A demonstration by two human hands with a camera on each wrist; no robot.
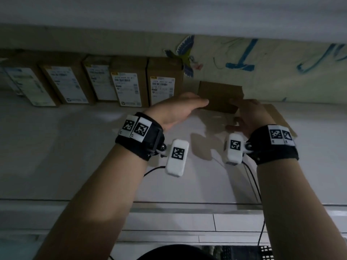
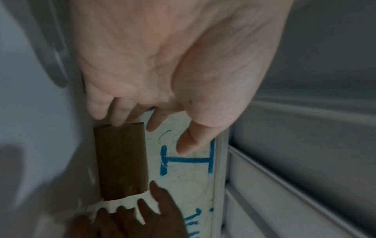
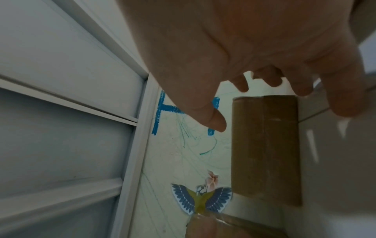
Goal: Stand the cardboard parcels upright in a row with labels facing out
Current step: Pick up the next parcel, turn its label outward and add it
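A plain brown cardboard parcel (image 1: 219, 95) sits crosswise at the wall, long side level, with no label showing. My left hand (image 1: 187, 104) lays straight fingers against its left end. In the left wrist view those fingertips (image 2: 119, 120) meet the parcel (image 2: 122, 161) while the thumb stays off it. My right hand (image 1: 246, 111) hovers at the right end with loosely bent fingers. In the right wrist view this hand (image 3: 262, 90) is just short of the parcel (image 3: 264, 145), gripping nothing. Several labelled parcels (image 1: 165, 81) stand upright in a row to the left.
A flat piece of cardboard (image 1: 279, 117) lies on the white table (image 1: 75, 147) under my right wrist. The back wall (image 1: 242, 57) carries blue scribbles and a bird sticker (image 1: 185, 55). Thin cables (image 1: 253, 181) trail toward the table's front edge (image 1: 169, 202).
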